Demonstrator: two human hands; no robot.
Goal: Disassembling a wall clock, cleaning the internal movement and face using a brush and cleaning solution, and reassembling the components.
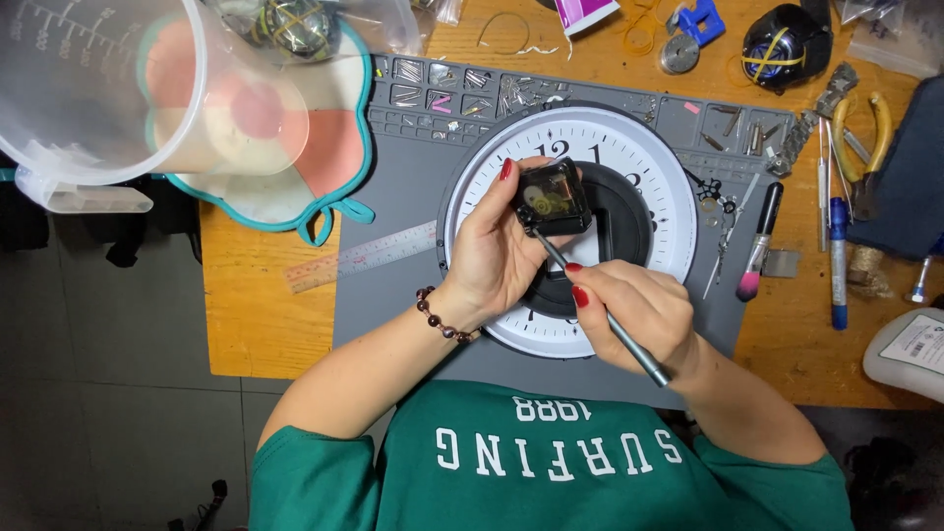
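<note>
Clock movement (pixel 553 197), one, pinched in left hand (pixel 492 251) fingers; right hand (pixel 639 310) fingers pinch one screwdriver (pixel 600 310).

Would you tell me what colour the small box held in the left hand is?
Black, with brass-coloured gears showing inside the small box; the head view shows it.

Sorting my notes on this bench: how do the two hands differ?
The left hand grips the small black clock movement over the clock face; the right hand pinches a thin metal tool. The left wears a bead bracelet; the right doesn't. Both have red nails.
</note>
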